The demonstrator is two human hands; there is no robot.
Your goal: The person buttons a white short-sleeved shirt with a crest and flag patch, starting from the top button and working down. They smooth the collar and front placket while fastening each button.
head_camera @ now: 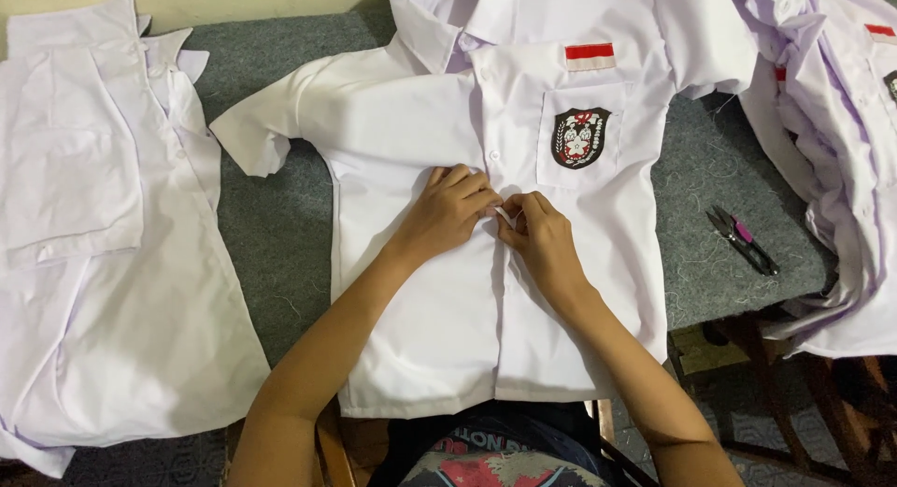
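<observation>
Head view. A short-sleeved white cotton school shirt [420, 291] with a red-and-white strip patch and a dark shield-shaped badge [580, 137] on its chest pocket is lying front-up, spread flat across the middle of the grey felt-covered bench [271, 225], its hem hanging over the near edge toward the person's lap.

Progress, judged from how things are lying: the placket is looking closed from the collar down to the button [493, 156] beside the pocket. Both hands are working at the next point below it, roughly mid-placket. Below the hands the front edges are lying together, but I cannot tell whether they are fastened. So the upper part appears done, the middle is in hand, and the lower stretch is probably left.

Grip: the left hand [448, 211] is pressing on the shirt's left panel, fingers curled, fingertips pinching the placket edge. The right hand [540, 236] is meeting it, thumb and forefinger closed on the opposite edge. Both grips are nearly shut on cloth; the button itself is hidden under the fingertips.

Surroundings: a flat white shirt [103, 244] is lying at the bench's left edge, a heap of white shirts [832, 160] at the right edge, and small black thread snips with a pink handle [743, 239] are resting between the heap and the worked shirt.
</observation>
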